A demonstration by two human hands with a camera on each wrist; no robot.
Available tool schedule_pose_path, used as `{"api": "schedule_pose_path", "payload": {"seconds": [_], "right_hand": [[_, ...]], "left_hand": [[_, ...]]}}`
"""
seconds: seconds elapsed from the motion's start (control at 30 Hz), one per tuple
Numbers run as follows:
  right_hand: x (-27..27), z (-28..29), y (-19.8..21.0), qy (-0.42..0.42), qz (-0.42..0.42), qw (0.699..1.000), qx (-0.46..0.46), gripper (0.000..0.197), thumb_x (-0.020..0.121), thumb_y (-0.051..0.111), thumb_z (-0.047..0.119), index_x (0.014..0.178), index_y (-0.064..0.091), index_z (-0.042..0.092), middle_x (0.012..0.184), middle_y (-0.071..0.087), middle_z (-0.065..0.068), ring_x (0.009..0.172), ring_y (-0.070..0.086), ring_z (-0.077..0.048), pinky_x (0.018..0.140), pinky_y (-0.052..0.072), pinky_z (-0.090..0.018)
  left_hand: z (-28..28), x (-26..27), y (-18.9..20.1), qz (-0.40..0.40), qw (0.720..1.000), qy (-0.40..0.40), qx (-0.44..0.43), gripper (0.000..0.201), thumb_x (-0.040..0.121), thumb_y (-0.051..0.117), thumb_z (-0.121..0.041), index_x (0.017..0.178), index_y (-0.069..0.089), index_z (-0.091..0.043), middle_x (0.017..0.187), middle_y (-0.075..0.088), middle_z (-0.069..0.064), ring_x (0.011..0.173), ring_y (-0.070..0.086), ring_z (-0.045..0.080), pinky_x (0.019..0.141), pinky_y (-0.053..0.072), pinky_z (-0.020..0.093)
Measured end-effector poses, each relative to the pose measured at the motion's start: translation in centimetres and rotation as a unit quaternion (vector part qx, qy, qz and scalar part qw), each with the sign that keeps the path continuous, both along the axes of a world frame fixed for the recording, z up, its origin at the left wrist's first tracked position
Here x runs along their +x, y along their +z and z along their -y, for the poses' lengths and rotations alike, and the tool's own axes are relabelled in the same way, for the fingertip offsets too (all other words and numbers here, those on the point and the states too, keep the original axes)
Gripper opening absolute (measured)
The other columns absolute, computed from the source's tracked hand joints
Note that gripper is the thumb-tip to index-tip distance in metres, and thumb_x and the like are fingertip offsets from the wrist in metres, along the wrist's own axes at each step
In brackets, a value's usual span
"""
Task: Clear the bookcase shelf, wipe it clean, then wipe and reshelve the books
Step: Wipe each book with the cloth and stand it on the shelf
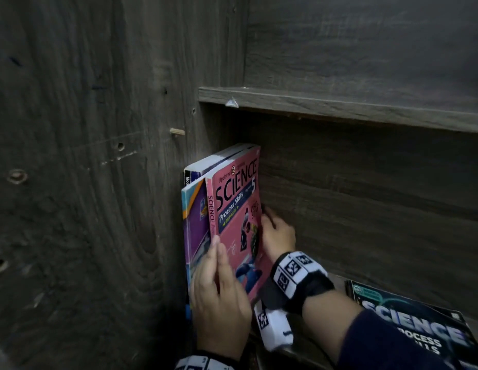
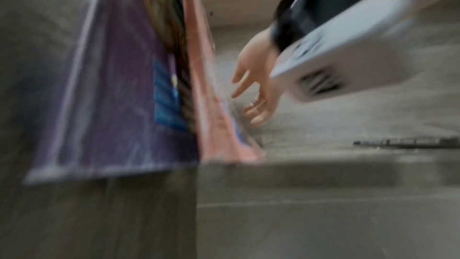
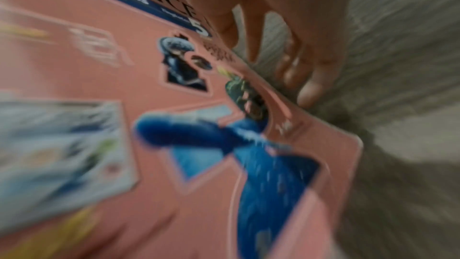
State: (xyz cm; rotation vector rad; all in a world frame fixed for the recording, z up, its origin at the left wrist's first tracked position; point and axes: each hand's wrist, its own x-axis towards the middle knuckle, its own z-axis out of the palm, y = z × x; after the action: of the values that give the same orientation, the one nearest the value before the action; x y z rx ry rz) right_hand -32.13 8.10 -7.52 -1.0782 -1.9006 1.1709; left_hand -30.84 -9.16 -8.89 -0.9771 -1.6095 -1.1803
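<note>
Dark wood-grain panels close in on every side, and the pink Science book [image 1: 236, 220] stands upright on the shelf [image 2: 323, 184] at its left end, leaning against a purple book [image 1: 196, 236] and a white-edged one [image 1: 213, 161] behind it. My left hand [image 1: 219, 297] lies along the pink book's spine edge, fingers straight and pressed together against the cover. My right hand [image 1: 278, 233] sits at the book's far edge beside the back panel [image 1: 366, 188] — fingers loosely spread, tips touching that edge. Off to my right, a dark Science book [image 1: 419, 327] lies flat.
</note>
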Motion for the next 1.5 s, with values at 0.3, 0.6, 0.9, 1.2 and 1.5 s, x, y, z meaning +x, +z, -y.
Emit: {"api": "schedule_pose_path", "payload": {"seconds": [0.3,0.6,0.9,1.2,1.5], "right_hand": [[0.2,2.3,-1.9,0.062,-0.061,0.988,-0.129,0.073,0.069,0.052,0.071,0.134,0.051,0.039,0.137,0.054,0.003,0.122,0.054,-0.018,0.109,0.039,-0.04],[-0.2,2.5,-2.1,0.063,-0.063,0.989,-0.116,0.07,0.072,0.05,0.069,0.137,0.047,0.042,0.134,0.053,-0.002,0.118,0.055,-0.02,0.108,0.041,-0.041],[0.8,2.8,-1.9,0.074,-0.042,0.987,-0.139,0.066,0.082,0.046,0.066,0.144,0.035,0.043,0.148,0.04,-0.003,0.131,0.044,-0.025,0.112,0.034,-0.045],[-0.5,3.9,-1.6,0.142,-0.054,0.987,-0.056,0.062,0.094,0.03,0.062,0.15,0.023,0.037,0.154,0.031,-0.002,0.141,0.03,-0.018,0.119,0.02,-0.038],[0.0,4.2,-0.4,0.149,-0.059,0.984,-0.072,0.051,0.101,0.036,0.045,0.15,0.025,0.034,0.153,0.026,-0.005,0.141,0.025,-0.015,0.106,0.015,-0.018]], "left_hand": [[-1.5,-1.2,-1.0,0.001,1.0,-0.019,-0.001,0.076,0.088,0.056,-0.014,0.153,0.016,-0.005,0.146,0.023,0.011,0.125,0.044,0.032,0.091,0.05,0.053],[-1.3,0.7,-0.1,-0.003,0.999,-0.006,0.043,0.059,0.085,0.054,-0.004,0.141,0.033,-0.003,0.144,0.029,0.008,0.129,0.041,0.023,0.106,0.041,0.041],[0.1,-0.4,0.4,0.084,0.995,0.056,-0.015,0.076,0.095,0.046,-0.019,0.153,0.0,0.0,0.157,0.014,0.017,0.134,0.037,0.036,0.103,0.04,0.046],[-2.1,-2.1,-0.4,0.062,0.996,0.065,-0.014,0.074,0.096,0.042,-0.007,0.153,-0.006,-0.008,0.163,-0.004,0.005,0.15,0.003,0.023,0.122,0.009,0.039],[-2.2,-2.0,-0.1,0.065,0.996,0.055,-0.003,0.075,0.096,0.042,-0.008,0.153,-0.007,-0.009,0.163,-0.008,0.002,0.15,0.002,0.023,0.122,0.006,0.04]]}}
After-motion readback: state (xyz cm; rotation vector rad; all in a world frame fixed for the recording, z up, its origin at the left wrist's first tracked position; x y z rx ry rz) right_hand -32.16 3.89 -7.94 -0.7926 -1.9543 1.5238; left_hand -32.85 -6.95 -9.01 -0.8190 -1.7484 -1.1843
